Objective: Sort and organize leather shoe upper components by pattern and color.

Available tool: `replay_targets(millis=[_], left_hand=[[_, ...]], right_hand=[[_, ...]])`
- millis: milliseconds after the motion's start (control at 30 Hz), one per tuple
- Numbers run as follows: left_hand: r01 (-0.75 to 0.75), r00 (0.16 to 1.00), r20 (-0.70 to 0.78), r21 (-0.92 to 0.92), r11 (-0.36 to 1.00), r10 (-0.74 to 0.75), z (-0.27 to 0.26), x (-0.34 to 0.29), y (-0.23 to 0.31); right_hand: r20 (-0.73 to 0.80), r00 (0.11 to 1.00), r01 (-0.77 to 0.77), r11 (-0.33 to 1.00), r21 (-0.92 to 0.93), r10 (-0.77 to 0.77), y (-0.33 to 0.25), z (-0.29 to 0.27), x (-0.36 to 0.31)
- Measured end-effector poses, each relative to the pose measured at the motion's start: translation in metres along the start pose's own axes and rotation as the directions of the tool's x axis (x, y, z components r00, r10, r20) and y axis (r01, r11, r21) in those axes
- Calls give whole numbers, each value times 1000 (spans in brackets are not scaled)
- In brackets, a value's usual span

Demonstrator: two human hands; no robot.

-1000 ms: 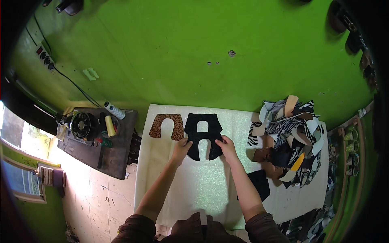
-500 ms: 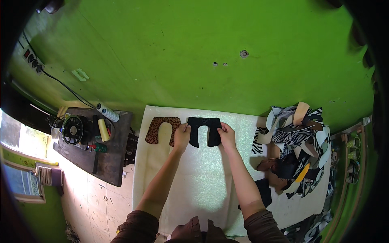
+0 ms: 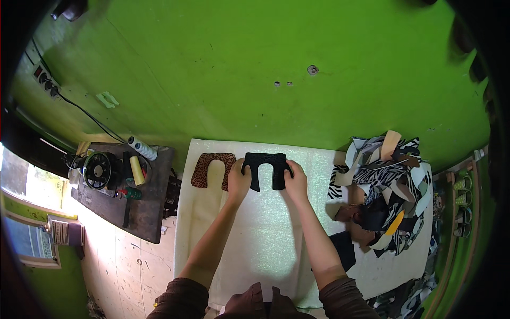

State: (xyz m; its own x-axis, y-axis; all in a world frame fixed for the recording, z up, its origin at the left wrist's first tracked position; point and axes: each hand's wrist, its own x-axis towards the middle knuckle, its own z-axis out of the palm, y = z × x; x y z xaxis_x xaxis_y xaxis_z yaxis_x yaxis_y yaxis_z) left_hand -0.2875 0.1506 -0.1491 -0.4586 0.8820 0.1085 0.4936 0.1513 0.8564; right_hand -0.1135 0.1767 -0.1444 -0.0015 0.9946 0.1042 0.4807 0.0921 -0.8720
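Note:
A black U-shaped cut piece (image 3: 265, 158), fabric or leather-like, lies at the far part of the white-covered table, its opening toward me. My left hand (image 3: 241, 181) is closed on its left edge, thumb on top. On the opposite edge my right hand (image 3: 296, 183) grips the piece the same way. Just left of it rests a leopard-print piece (image 3: 201, 173) of similar U shape, whose right leg is close to my left hand and partly hidden by it. The undersides of both hands' fingers do not show.
At the right of the table (image 3: 255, 239) lies a heap of scraps (image 3: 390, 183) in zebra print, black, brown and grey, with a dark piece (image 3: 342, 250) near it. To the left stands a sewing machine table (image 3: 146, 212) with a handwheel (image 3: 97, 170) and thread cones (image 3: 142, 148). A green wall (image 3: 255, 106) rises behind.
My fingers have shifted from pinching the black piece's side edges to wrapping further round them, thumbs on top. The piece lies in nearly the same place, and the leopard-print piece has stayed put.

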Motion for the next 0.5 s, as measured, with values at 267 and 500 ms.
replay_targets(millis=[267,500], left_hand=[[-143,968,214,30,989,133,-9,-109,26],[-183,898,418,67,981,138,-7,-191,31]], right_hand=[[77,990,121,992,-43,-117,-7,-30,-105],[191,968,171,984,-42,-160,12,-61,-178]])
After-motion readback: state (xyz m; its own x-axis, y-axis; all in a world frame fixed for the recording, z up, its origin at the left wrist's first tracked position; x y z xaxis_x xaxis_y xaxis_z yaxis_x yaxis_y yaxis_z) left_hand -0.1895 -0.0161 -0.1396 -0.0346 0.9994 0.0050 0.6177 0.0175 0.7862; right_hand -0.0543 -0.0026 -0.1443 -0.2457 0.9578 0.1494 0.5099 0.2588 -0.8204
